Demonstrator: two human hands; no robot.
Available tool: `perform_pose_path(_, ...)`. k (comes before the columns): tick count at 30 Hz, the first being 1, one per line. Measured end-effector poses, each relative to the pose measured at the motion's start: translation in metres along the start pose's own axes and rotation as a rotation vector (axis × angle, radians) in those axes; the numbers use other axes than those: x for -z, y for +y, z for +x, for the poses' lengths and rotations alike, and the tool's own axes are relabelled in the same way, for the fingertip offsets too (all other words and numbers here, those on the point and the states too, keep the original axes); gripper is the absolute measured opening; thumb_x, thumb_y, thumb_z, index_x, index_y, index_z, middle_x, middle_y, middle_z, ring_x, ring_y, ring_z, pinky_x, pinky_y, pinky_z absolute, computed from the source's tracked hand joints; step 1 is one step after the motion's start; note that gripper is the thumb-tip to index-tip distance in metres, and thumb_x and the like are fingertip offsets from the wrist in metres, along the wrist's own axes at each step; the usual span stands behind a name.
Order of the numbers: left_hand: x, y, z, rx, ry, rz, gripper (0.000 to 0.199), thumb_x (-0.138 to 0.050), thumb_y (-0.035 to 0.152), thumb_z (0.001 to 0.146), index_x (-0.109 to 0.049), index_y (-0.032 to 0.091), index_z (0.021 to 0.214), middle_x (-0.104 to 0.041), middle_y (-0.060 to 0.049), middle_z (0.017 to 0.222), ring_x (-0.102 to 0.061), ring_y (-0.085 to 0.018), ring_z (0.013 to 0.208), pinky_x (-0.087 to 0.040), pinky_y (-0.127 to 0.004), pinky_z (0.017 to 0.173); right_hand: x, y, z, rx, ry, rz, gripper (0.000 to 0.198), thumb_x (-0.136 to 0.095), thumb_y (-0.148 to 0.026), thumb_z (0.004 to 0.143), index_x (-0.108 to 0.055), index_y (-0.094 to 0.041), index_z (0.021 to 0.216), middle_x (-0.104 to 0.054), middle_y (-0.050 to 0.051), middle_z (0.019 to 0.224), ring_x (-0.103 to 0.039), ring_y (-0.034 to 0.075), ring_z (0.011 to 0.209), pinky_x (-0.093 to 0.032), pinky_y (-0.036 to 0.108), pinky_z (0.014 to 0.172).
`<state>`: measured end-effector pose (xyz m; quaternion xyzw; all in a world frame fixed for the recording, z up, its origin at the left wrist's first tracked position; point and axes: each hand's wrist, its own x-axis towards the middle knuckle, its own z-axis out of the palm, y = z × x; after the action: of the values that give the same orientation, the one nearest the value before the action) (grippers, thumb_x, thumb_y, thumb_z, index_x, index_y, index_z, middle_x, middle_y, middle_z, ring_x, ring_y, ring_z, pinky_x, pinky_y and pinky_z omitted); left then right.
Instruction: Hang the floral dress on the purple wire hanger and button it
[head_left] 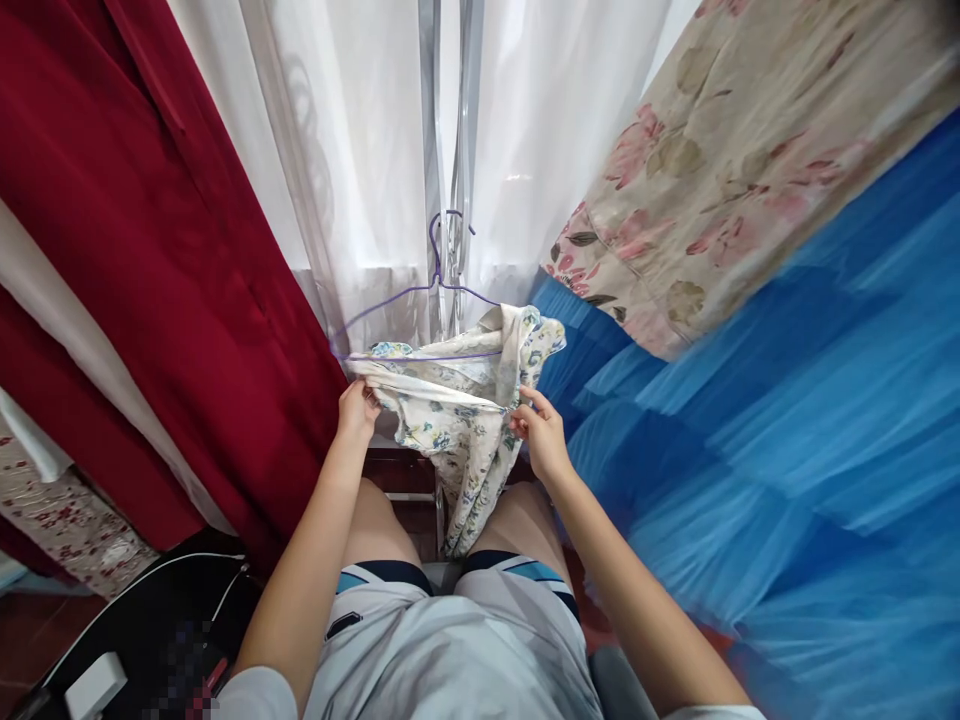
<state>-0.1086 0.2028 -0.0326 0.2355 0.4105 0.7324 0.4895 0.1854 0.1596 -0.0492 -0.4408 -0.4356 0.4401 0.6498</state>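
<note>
A cream garment with blue and yellow flowers (pixel 442 425) hangs in front of my knees, partly draped over a purple wire hanger (pixel 397 297). The hanger's right shoulder goes in under the cloth, while its left end is bare. My left hand (pixel 360 408) pinches the garment's left edge just below that bare end. On the other side, my right hand (pixel 538 430) grips the cloth between thumb and fingers near the right side of its opening. The lower part of the garment falls in folds between my thighs.
White curtains (pixel 360 130) with grey ribbons hang ahead. Dark red drapes (pixel 172 250) are at left; a floral cloth (pixel 675 220) and blue tulle (pixel 720 450) are at right. A black round surface (pixel 150 620) at lower left carries a white box (pixel 96 686) and a cable.
</note>
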Motion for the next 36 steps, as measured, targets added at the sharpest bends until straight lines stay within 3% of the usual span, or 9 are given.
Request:
perform_pose_path(7, -0.022, -0.009, -0.052, 0.019, -0.286, 0.216, 0.023, -0.077, 0.032, 0.071, -0.063, 0.014, 0.073, -0.065, -0.003, 0.074, -0.062, -0.014, 0.071, -0.047, -0.025, 0.070, 0.035, 0.049, -0.013, -0.209, -0.227, -0.275, 0.043, -0.056, -0.020, 0.066, -0.067, -0.017, 0.108, -0.055, -0.004, 0.044, -0.037, 0.012, 0.034, -0.024, 0.025, 0.036)
perform_pose_path(11, -0.054, 0.009, -0.094, -0.309, -0.564, 0.396, 0.023, -0.066, 0.039, 0.085, -0.066, 0.016, 0.079, -0.061, -0.002, 0.076, -0.058, -0.015, 0.075, -0.046, -0.026, 0.074, 0.033, 0.042, -0.035, -0.211, -0.339, -0.354, 0.037, -0.065, -0.017, 0.065, -0.070, -0.018, 0.102, -0.065, 0.000, 0.055, -0.056, 0.018, 0.047, -0.044, 0.030, 0.045)
perform_pose_path(13, -0.068, 0.019, -0.113, -0.520, -0.589, 0.518, 0.021, -0.064, 0.037, 0.088, -0.067, 0.018, 0.083, -0.059, -0.002, 0.077, -0.055, -0.015, 0.076, -0.045, -0.027, 0.074, 0.025, 0.019, -0.045, -0.130, -0.494, -0.444, 0.043, -0.073, -0.018, 0.063, -0.070, -0.019, 0.105, -0.073, 0.004, 0.077, -0.067, 0.024, 0.073, -0.055, 0.037, 0.066)
perform_pose_path(16, -0.082, 0.022, -0.134, -0.717, -0.574, 0.617, 0.016, -0.063, 0.034, 0.089, -0.068, 0.019, 0.085, -0.057, -0.003, 0.086, -0.055, -0.015, 0.083, -0.044, -0.027, 0.080, 0.003, -0.024, -0.057, 0.006, -0.792, -0.407, 0.046, -0.078, -0.027, 0.068, -0.068, -0.021, 0.113, -0.071, 0.007, 0.111, -0.063, 0.027, 0.106, -0.051, 0.042, 0.094)
perform_pose_path(22, -0.082, -0.002, -0.145, -0.390, -0.814, 0.504, 0.023, -0.051, 0.042, 0.095, -0.056, 0.020, 0.097, -0.059, -0.003, 0.089, -0.058, -0.015, 0.082, -0.046, -0.025, 0.073, -0.023, -0.069, -0.065, -0.110, -0.633, -0.094, 0.021, -0.062, -0.037, 0.085, -0.064, -0.017, 0.091, -0.066, 0.002, 0.077, -0.059, 0.017, 0.066, -0.048, 0.029, 0.063)
perform_pose_path(26, -0.062, -0.025, -0.147, -0.120, -0.979, 0.420, 0.035, -0.063, 0.045, 0.088, -0.052, 0.022, 0.112, -0.063, -0.007, 0.106, -0.062, -0.020, 0.101, -0.050, -0.029, 0.084, -0.006, -0.088, -0.053, 0.150, -0.507, -0.227, 0.013, -0.065, -0.030, 0.081, -0.060, -0.019, 0.085, -0.057, -0.001, 0.076, -0.050, 0.014, 0.067, -0.042, 0.025, 0.061)
perform_pose_path(29, -0.045, -0.045, -0.155, 0.057, -1.109, 0.485, 0.037, -0.070, 0.043, 0.081, -0.059, 0.020, 0.109, -0.066, -0.007, 0.097, -0.064, -0.020, 0.088, -0.051, -0.030, 0.076, 0.012, -0.109, -0.029, 0.289, -0.421, -0.322, 0.015, -0.068, -0.027, 0.078, -0.055, -0.020, 0.075, -0.049, -0.003, 0.068, -0.043, 0.012, 0.060, -0.034, 0.024, 0.054)
perform_pose_path(33, -0.033, -0.062, -0.165, 0.071, -1.194, 0.634, 0.018, -0.065, 0.033, 0.085, -0.067, 0.016, 0.090, -0.063, -0.006, 0.084, -0.060, -0.018, 0.078, -0.048, -0.030, 0.073, 0.022, -0.138, 0.019, 0.415, -0.388, -0.349, 0.023, -0.074, -0.029, 0.072, -0.053, -0.020, 0.070, -0.047, -0.003, 0.065, -0.040, 0.012, 0.057, -0.029, 0.025, 0.051)
perform_pose_path(36, -0.033, -0.065, -0.167, -0.072, -1.167, 0.688, 0.017, -0.068, 0.033, 0.083, -0.067, 0.017, 0.089, -0.061, -0.007, 0.102, -0.058, -0.021, 0.100, -0.046, -0.033, 0.091, 0.013, -0.156, 0.053, 0.414, -0.450, -0.336, 0.025, -0.077, -0.032, 0.067, -0.054, -0.020, 0.069, -0.048, -0.003, 0.064, -0.042, 0.012, 0.057, -0.032, 0.025, 0.053)
